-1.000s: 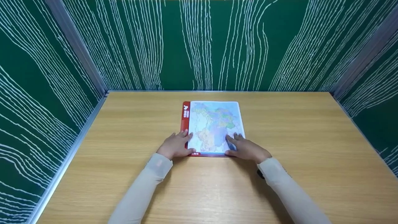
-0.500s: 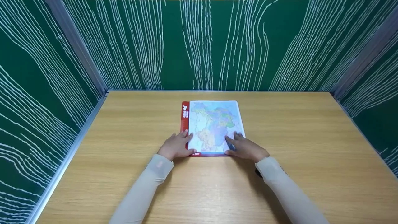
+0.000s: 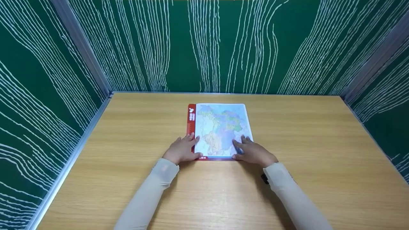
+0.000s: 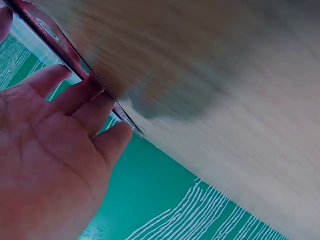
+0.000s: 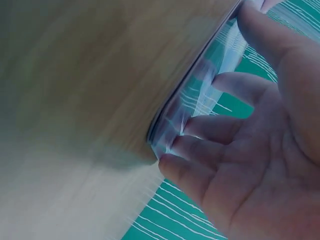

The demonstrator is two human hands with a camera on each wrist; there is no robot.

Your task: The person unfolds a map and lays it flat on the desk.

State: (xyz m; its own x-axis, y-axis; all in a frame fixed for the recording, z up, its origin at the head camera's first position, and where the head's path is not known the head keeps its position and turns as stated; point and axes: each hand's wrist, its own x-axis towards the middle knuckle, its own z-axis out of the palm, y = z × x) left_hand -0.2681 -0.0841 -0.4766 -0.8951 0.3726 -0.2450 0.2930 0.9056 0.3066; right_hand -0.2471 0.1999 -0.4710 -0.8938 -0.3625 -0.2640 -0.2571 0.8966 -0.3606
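Note:
A flat rectangular map board (image 3: 220,124), printed with a coloured map and a red strip down its left side, lies on the wooden table (image 3: 313,134) in the head view. My left hand (image 3: 182,150) rests against its lower left corner, fingers spread along the red strip and thumb at the near edge. At the opposite corner, my right hand (image 3: 255,153) has its fingers over the right side and its thumb at the near edge. Both wrist views show the fingertips along the board's glossy edge, the left palm (image 4: 50,155) and right palm (image 5: 260,170) facing the cameras.
Green walls (image 3: 249,48) with wavy white lines enclose the table at the back and both sides. Metal posts (image 3: 83,48) stand at the back corners, and a metal rail (image 3: 64,172) runs along the left edge. Pale sleeves (image 3: 143,195) cover both forearms.
Both hands keep their places at the board's near corners. The head view shifts very slightly; the board stays where it was on the table.

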